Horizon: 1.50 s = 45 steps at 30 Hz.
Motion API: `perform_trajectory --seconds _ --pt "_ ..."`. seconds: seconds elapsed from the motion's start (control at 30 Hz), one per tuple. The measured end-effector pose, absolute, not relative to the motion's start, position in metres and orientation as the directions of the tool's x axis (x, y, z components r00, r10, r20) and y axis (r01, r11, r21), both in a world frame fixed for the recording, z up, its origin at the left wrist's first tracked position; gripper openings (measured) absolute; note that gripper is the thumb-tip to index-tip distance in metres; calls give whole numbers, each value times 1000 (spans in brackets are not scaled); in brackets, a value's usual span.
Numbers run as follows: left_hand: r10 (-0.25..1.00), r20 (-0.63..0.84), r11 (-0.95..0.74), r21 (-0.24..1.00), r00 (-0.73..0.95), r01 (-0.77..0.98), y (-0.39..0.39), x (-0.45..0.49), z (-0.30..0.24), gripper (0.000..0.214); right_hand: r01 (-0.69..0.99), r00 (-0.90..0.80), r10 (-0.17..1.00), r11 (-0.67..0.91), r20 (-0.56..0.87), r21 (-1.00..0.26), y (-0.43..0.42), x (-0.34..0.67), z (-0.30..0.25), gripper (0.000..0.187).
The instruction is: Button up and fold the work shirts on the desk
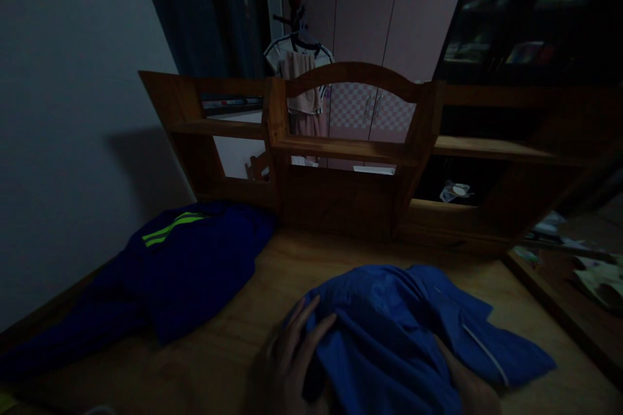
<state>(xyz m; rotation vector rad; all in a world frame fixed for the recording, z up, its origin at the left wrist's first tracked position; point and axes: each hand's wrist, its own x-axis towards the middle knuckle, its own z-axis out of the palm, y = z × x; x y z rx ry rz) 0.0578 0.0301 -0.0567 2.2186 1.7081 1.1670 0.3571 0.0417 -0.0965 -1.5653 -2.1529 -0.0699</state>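
Observation:
A bunched medium-blue garment (384,318) with a thin white piping line lies on the wooden bed board in the head view. My left hand (294,353) is at its left edge, fingers curled over the fabric. On the other side, my right hand (470,379) grips the cloth, its fingers largely covered by folds. To the left, apart from both hands, a darker blue garment (195,272) with bright yellow-green stripes is spread out, one sleeve reaching the lower left corner.
A wooden headboard (341,149) with open shelves stands across the far end of the board (287,253). A wall (73,110) bounds the left. Beyond are a rack with hanging clothes (302,71) and pale wardrobe doors (370,13). Cluttered items (601,279) lie at right.

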Motion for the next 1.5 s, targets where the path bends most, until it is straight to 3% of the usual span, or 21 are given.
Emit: perform_trajectory --seconds 0.13,0.23,0.37,0.5,1.3,1.5 --pt "838 541 -411 537 73 737 24 65 -13 50 913 -214 907 318 362 -257 41 345 -80 57" --pt "875 472 -378 531 106 759 28 79 8 50 916 -205 906 310 370 -254 40 341 -78 58" --pt "919 308 -380 526 246 761 37 98 1 59 910 -217 865 347 454 -226 39 342 -85 57" --pt "917 240 -398 494 319 773 38 105 -16 56 913 -223 811 368 541 -175 38 339 -83 52" --pt "870 259 -481 253 420 840 38 108 -20 61 928 -205 835 332 511 -170 35 328 -62 48" --pt "879 276 -461 274 390 844 35 108 -41 78 931 -187 839 318 511 -182 33 324 -55 47"
